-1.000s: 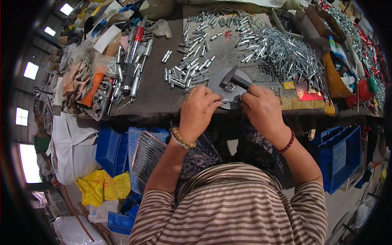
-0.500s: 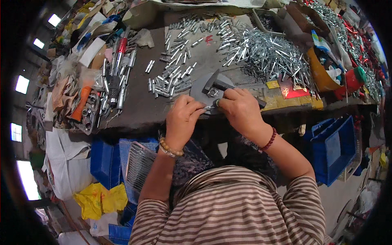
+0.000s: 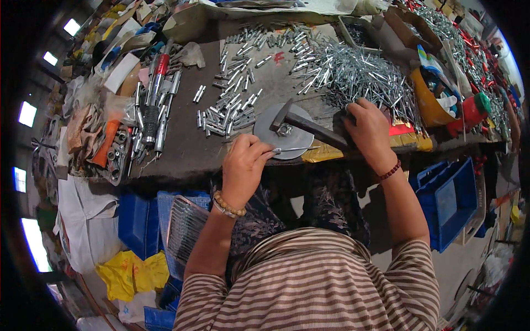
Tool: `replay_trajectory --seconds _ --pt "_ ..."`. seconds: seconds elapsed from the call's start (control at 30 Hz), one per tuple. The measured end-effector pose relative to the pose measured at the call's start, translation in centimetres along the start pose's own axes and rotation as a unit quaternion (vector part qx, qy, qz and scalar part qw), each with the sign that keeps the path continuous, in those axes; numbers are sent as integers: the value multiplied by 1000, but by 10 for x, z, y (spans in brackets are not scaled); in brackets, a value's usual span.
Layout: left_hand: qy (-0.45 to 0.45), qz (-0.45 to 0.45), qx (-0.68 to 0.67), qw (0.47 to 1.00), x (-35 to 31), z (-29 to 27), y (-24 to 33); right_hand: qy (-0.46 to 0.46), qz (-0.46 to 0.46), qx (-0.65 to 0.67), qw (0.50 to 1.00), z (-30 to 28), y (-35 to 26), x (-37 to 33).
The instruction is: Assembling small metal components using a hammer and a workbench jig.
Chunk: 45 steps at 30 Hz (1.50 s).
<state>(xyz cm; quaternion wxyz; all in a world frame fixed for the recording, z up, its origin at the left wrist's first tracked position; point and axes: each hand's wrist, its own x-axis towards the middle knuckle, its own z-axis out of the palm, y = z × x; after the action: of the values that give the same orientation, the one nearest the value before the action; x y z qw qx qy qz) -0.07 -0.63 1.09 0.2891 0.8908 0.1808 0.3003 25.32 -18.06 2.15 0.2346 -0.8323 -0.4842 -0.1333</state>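
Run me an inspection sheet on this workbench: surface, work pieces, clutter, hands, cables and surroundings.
Surface: dark worktop, yellow tape along part of its front edge.
Work pieces: slim metal rod across the near part of a grey disc; hammer with its head over the disc.
Clutter: short metal tubes, heaped thin metal pieces, assorted tools at left.
Hands: left hand pinches the rod; right hand near the hammer's handle end, grip unclear.
Cables: nothing seen for certain.
Surroundings: blue bins, yellow bag, white sack below bench level.

A slim silvery rod (image 3: 296, 149) crosses a grey disc (image 3: 266, 122), near a hammer (image 3: 313, 128)
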Motion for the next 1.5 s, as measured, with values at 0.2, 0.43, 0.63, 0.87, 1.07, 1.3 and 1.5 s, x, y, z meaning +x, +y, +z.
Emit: replay_trajectory --seconds 0.2,0.43,0.63,0.87,1.07,1.3,1.5 --pt "5 20 15 1000 1 1 -3 -39 18 5 999 8 3 12" --pt "23 21 7 999 -1 2 -2 -42 -81 271 958 7 -83 -2" --pt "30 27 13 999 -2 4 -4 -33 -119 272 954 25 -101 -5" --pt "23 21 36 999 -2 2 -4 -48 -146 237 959 22 -106 -4" --pt "29 26 31 999 -2 2 -3 -35 -196 156 967 19 -108 -1" --pt "29 36 38 998 -3 6 -9 -67 -257 39 963 11 -119 1" --pt "30 22 18 999 -4 5 -5 -6 -104 30 994 -1 -91 -2"
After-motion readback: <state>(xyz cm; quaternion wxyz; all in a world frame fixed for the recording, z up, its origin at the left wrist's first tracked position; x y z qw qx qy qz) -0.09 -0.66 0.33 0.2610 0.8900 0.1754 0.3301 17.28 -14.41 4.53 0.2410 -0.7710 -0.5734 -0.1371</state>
